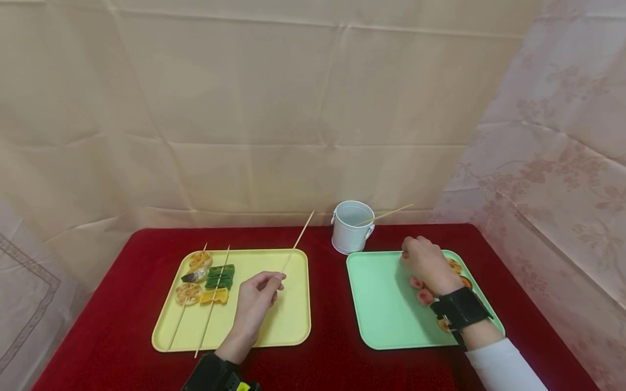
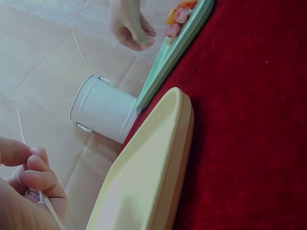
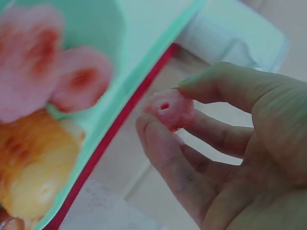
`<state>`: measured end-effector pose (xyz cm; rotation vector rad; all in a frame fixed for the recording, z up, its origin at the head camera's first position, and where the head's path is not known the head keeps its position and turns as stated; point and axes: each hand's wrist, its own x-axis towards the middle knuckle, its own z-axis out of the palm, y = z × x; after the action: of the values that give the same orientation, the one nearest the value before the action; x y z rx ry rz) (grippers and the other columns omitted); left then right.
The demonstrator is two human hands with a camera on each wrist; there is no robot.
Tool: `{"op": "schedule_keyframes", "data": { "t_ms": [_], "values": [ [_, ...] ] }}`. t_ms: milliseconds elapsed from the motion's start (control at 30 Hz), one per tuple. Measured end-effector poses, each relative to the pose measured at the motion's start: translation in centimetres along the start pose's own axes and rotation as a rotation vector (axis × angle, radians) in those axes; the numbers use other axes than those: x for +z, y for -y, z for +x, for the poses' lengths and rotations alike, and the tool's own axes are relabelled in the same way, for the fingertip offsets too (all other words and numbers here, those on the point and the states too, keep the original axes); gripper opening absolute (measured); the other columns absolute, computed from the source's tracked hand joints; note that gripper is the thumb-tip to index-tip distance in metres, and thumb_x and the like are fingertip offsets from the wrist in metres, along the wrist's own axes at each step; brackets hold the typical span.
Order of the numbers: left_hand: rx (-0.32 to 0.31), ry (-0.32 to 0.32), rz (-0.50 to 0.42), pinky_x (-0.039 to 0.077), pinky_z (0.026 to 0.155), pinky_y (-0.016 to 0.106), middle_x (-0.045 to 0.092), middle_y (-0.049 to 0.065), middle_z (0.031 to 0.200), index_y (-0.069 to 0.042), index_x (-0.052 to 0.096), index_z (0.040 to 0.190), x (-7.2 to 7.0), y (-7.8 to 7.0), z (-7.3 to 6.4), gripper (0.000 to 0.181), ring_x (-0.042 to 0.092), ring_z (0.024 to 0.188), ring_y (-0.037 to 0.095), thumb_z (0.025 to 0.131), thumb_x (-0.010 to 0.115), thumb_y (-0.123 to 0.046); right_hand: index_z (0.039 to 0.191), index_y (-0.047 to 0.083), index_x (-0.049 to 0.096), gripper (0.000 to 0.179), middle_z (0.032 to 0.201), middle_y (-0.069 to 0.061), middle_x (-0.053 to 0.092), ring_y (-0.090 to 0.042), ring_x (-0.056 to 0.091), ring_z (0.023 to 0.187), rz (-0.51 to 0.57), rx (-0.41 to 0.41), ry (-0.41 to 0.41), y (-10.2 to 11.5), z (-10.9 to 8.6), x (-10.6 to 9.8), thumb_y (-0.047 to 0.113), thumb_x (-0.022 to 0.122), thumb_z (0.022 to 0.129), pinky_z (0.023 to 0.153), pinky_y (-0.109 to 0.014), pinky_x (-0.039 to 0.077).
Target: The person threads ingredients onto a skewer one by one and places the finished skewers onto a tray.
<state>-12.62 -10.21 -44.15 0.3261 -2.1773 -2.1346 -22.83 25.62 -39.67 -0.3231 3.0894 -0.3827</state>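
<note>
My left hand (image 1: 255, 304) pinches a bare wooden skewer (image 1: 300, 237) over the right part of the yellow tray (image 1: 288, 331); the skewer slants up toward the back. In the right wrist view, my right hand (image 3: 240, 129) holds a small pink sausage piece (image 3: 178, 114) with a hole in its face, between thumb and fingers. That hand is above the green tray (image 1: 381, 309). More pink sausage pieces (image 1: 425, 296) lie on this tray, beside browned food pieces (image 1: 455, 265) partly hidden by my right hand and wrist.
On the yellow tray's left lie two loaded skewers: one with lotus root slices (image 1: 188, 294) and a dark-skinned piece (image 1: 194, 275), another with green vegetable pieces (image 1: 220, 277) and a yellow piece (image 1: 213, 296). Behind and between the trays stands a white bucket (image 1: 348, 238) with a skewer (image 1: 393, 211) leaning out.
</note>
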Motion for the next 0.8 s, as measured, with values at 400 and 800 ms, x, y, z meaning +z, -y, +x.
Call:
{"op": "schedule_keyframes", "data": {
  "t_ms": [400,800],
  "values": [
    [-0.005,0.025,0.085,0.042,0.058,0.021,0.068,0.010,0.082,0.006,0.074,0.107,0.1,-0.1,-0.2,0.019,0.054,0.067,0.015,0.099,0.063,-0.008,0.115,0.005,0.068,0.024,0.106,-0.009,0.071,-0.023,0.068,0.091,0.450,-0.099,-0.154,2.4,-1.0,0.5,0.020,0.073,0.096,0.080,-0.033,0.056],
    [-0.002,0.048,0.068,0.039,0.055,0.019,0.066,0.007,0.079,0.008,0.074,0.105,0.3,-0.3,-0.6,0.019,0.052,0.063,0.010,0.098,0.063,-0.006,0.130,0.003,0.064,0.042,0.118,-0.016,0.069,-0.024,0.068,0.102,0.913,-0.031,-0.073,4.2,-1.0,2.0,0.029,0.073,0.099,0.087,-0.026,0.055]
  ]
}}
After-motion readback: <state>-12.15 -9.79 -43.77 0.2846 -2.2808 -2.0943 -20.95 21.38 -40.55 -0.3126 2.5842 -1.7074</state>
